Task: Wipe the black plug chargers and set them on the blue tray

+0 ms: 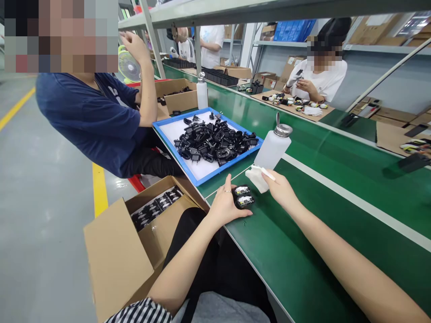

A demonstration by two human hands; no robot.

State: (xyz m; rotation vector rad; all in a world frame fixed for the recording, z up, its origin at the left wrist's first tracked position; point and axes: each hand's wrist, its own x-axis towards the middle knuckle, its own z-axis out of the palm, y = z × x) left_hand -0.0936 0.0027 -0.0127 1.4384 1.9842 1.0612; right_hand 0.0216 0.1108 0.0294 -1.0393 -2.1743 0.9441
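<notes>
My left hand (225, 204) rests on the green table around two small oval black plug pieces (244, 196) with white, partly coloured faces. They stand side by side, my thumb at their near side and my other fingers curled round the far side, partly hidden. Pinched in my right hand (282, 189) is a folded white cloth (257, 178), held just above the table, right of the pieces. Behind the cloth is a white pump bottle (272, 148) with a metal top. A blue-rimmed tray (202, 180) heaped with black plugs (215, 139) lies beyond my left hand.
An open cardboard box (117, 251) with packed black pieces stands low at my left. A co-worker in a dark blue shirt (90, 121) sits beyond it. Another white bottle (202, 92) stands past the tray. Across the green table (336, 251) another person (318, 76) handles parts. A metal rail (269, 13) runs overhead.
</notes>
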